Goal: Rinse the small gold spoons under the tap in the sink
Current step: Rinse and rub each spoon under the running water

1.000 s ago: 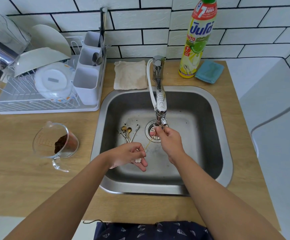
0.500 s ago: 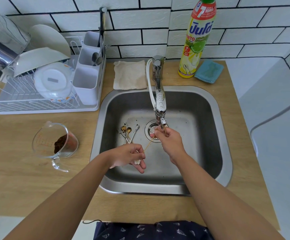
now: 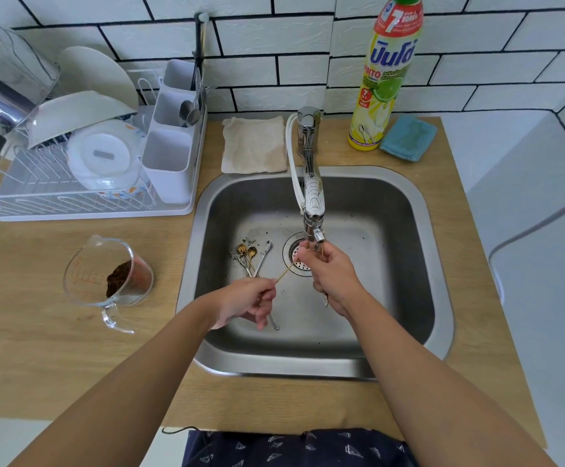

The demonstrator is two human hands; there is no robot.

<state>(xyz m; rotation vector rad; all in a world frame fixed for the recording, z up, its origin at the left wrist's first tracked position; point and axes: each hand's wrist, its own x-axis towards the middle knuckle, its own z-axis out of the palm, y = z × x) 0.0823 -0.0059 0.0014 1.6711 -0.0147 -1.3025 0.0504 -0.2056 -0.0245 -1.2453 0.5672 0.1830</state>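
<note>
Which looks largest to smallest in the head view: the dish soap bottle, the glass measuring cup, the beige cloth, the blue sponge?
1. Dish soap bottle, the tallest.
2. Glass measuring cup and beige cloth: these look alike, and the cup is nearer the camera, so I do not rank them.
3. Blue sponge, the smallest.

Brushed steel sink, shiny chrome tap, matt wood-grain table, clear glass measuring jug, rough beige cloth, glossy white wall tiles
</note>
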